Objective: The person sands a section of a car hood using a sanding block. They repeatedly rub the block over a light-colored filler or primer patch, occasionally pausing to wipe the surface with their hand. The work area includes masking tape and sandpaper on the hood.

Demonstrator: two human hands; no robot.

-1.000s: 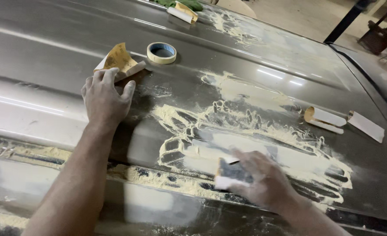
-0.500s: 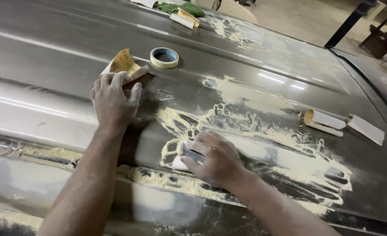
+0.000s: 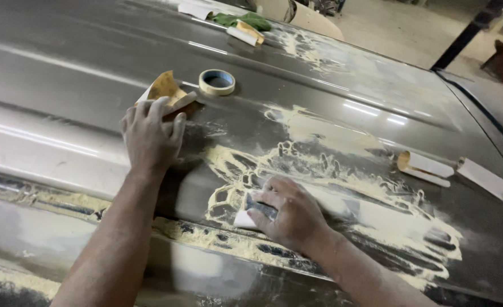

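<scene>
On dusty grey car panel [image 3: 92, 85]: right hand [image 3: 288, 213] grips sanding block [image 3: 250, 211]; left hand [image 3: 149, 136] flat, open.

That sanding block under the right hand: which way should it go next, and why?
Probably a short stroke rightward. The right hand presses the sanding block at the left end of the pale filler patch, and most of that patch lies to its right. The left hand rests flat on the grey panel.
</scene>
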